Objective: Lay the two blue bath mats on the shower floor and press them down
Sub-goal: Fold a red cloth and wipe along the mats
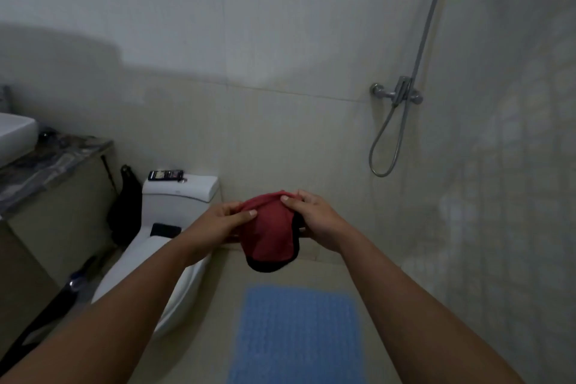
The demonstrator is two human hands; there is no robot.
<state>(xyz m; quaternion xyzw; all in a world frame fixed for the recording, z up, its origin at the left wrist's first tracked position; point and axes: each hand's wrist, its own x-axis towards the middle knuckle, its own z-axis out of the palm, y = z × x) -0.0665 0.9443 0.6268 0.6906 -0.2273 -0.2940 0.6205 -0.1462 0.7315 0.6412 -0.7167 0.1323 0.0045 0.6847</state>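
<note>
Left hand (225, 221): gripping the left edge of a red cloth with black trim (270, 232), thumb lying on top.
Right hand (314, 219): pinching the cloth's top right edge, fingers curling round it.
Red cloth: hanging between both hands, in the air above the floor.
Blue bath mat (297, 335): lying flat on the shower floor (378, 290), below the hands, near the bottom edge of view; only one showing.
Toilet (174, 227): standing left of the mat.
Shower hose (385, 140): hanging on the far wall.

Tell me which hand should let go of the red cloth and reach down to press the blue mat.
Probably the right hand: the blue mat lies nearer its arm. Both hands pinch the red cloth; the left hand could keep it.
</note>
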